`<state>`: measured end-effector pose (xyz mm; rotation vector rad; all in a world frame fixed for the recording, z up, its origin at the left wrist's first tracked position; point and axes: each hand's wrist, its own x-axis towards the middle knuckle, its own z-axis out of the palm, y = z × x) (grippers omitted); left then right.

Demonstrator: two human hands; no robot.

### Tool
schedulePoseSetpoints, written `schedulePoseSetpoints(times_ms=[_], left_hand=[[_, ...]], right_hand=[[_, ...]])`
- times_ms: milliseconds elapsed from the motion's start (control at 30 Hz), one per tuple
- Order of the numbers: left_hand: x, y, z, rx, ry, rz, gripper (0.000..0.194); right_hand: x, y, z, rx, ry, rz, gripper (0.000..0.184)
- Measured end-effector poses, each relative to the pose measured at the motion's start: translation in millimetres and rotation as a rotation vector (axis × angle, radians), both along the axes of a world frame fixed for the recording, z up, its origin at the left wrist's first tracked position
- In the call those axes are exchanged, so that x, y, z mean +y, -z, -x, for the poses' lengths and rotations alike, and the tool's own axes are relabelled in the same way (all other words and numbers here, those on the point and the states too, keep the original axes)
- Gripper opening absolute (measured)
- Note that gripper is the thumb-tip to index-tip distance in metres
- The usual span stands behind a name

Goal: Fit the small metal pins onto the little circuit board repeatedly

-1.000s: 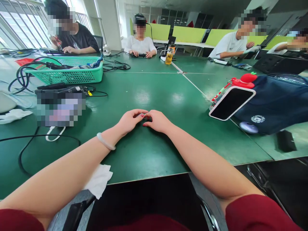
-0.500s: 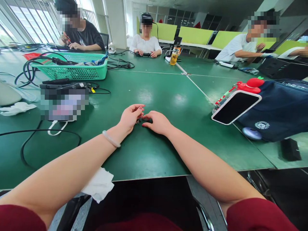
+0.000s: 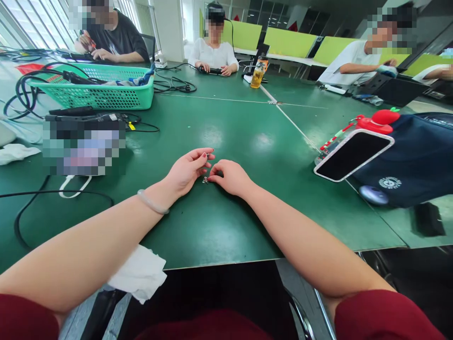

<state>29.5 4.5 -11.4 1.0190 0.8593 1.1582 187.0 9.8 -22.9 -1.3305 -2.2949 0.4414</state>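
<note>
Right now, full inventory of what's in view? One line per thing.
small metal part: 1, silvery, on the table between both hands' fingertips
table: 1, green, fills the view
basket: 1, mint green, far left, cables inside
cables: several, black, left side
phone: 1, white case, propped against the bag on the right
bag: 1, navy, right
red cap: 1, red, behind the phone
bottle: 1, amber liquid, far centre
tissue: 1, white, near table edge
other people: 4, seated at the far side
bracelet: 1, pale, left wrist
left hand: 1, fingers bent over the part
right hand: 1, fingertips at the part; grip unclear
</note>
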Motion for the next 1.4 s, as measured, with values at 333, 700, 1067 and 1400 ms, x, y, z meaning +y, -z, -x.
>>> schedulePoseSetpoints(times_ms=[333,700,1067,1400], left_hand=[[2,0.6,5,0.652,-0.090,-0.242,0.028],[4,8.9,4,0.566,-0.024,-0.289,0.028],[-5,2.2,3,0.705,-0.001,-0.407,0.033],[-7,-2.0,4,0.813,-0.051,-0.478,0.033]], right_hand=[[-5,-6.5,-7,0.205,0.058,0.127,0.014],[2,-2.4,-13,0.846,0.043,0.435,0.025],[0,-5.5,-12,0.932,0.075,0.403,0.023],[1,-3.3,-11,0.946,0.100,0.392,0.023]])
